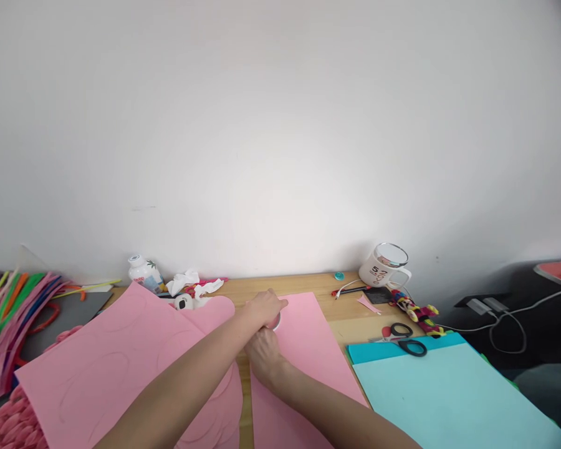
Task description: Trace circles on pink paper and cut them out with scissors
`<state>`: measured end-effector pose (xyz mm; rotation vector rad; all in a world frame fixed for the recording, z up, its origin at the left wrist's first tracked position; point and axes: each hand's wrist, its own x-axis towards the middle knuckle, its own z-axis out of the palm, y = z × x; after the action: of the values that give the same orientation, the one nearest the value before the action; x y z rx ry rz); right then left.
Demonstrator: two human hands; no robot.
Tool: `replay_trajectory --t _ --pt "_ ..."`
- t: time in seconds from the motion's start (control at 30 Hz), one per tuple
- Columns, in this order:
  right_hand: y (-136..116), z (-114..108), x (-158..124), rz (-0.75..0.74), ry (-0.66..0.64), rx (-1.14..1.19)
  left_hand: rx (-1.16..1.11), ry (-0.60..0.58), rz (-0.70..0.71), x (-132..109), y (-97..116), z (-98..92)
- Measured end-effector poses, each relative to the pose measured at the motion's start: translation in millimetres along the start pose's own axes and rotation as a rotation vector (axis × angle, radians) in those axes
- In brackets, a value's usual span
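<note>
Fingers of left hand point(264, 308) and right hand point(265, 357) are gripping a round object point(275, 322), lower centre, a right-side mug point(373, 273) showing "5".

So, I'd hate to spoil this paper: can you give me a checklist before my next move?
1. Left hand and right hand at the round object: ok.
2. Firm grip: cannot tell; the hands hide much of it.
3. Round object wholly on the right-hand pink sheet: cannot tell, same reason.
4. Scissors off that sheet: ok, overlapping the blue paper.
5. Mug off that sheet: ok, near the wall.
</note>
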<state>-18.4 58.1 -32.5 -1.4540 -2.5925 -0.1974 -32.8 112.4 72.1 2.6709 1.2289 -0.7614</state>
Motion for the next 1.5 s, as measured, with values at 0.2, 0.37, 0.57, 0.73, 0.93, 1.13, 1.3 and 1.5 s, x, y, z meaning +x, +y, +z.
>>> replay_trajectory --t 0.2,0.37,0.57,0.73,0.93,1.13,1.3,1.5 --pt "14 -9 -32 0.002 0.020 -0.079 0.029 -0.016 -0.006 7 1 -0.2" --pt "56 -20 -64 -0.007 0.137 -0.072 0.083 0.041 0.044 7 -3 4.9" --pt "68 -9 -71 -0.060 0.232 -0.025 0.098 0.107 0.057 10 -8 15.3" --pt "53 4 -52 -0.079 0.251 0.007 0.092 0.117 0.063 10 -12 19.0" --pt "53 9 -42 -0.049 0.197 0.049 0.066 0.147 0.060 6 -17 22.0" --pt "71 -4 -50 0.035 0.128 0.143 0.041 0.149 0.047 3 -13 20.3" --pt "122 -33 -42 0.277 0.110 0.252 0.033 0.159 0.032 -1 -9 29.3" --pt "143 -67 10 0.303 -0.074 0.457 0.016 0.169 0.008 -1 8 45.8"
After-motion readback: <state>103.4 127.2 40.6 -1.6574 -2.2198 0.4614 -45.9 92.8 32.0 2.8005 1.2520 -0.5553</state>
